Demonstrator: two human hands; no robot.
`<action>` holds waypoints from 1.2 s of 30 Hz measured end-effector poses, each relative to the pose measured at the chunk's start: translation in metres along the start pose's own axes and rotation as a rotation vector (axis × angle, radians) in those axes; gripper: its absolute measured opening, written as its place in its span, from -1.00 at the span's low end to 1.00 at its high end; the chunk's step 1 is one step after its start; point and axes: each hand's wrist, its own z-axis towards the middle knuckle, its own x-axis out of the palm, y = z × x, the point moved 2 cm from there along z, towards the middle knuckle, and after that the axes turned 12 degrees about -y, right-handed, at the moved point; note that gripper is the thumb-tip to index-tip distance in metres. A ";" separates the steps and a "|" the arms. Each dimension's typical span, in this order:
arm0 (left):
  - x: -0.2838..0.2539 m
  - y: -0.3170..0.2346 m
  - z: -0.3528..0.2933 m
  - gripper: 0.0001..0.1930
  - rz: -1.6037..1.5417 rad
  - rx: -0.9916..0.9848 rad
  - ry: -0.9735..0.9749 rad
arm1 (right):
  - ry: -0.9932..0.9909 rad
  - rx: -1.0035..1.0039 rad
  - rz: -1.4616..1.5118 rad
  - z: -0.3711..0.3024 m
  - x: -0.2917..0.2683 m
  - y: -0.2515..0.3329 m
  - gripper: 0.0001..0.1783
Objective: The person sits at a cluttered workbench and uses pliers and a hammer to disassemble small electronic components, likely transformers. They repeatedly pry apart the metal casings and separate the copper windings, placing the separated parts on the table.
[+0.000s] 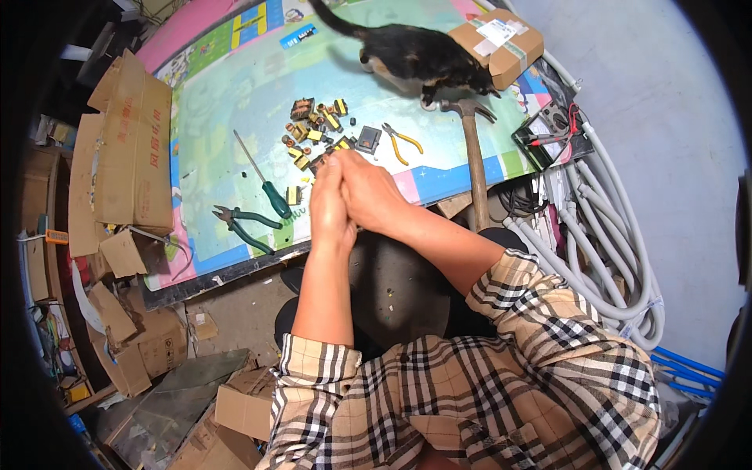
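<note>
My left hand [327, 205] and my right hand [370, 189] are pressed together over the table's near side. Both look closed, and whatever they hold is hidden from above. Just past my fingertips lies a pile of small transformers [315, 135] with yellow tape and copper windings; one yellow-taped transformer [294, 195] sits apart, left of my hands. A green-handled screwdriver [272, 196] and green-handled cutting pliers [249, 227] rest farther left. To the right are a dark square part [368, 139], yellow-handled pliers [403, 143] and a wooden-handled hammer [473, 157].
A dark cat [419, 56] stands on the patterned table mat [227, 102], its head by the hammer and a small carton [509, 47]. A multimeter [554, 117] with leads sits at the right edge, above coiled grey hose [627, 235]. A tall cardboard box [129, 149] stands left.
</note>
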 end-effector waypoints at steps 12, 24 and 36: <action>-0.043 -0.050 0.023 -0.81 -0.350 -0.024 -0.165 | -0.031 -0.289 -0.009 -0.030 0.013 0.024 -0.74; -0.030 -0.064 -0.002 -0.77 0.687 0.888 -0.174 | 0.188 0.117 0.432 -0.011 -0.001 0.030 -0.74; -0.029 -0.053 0.003 -0.70 0.728 0.637 -0.108 | -0.035 0.412 0.395 0.054 -0.066 -0.035 -0.75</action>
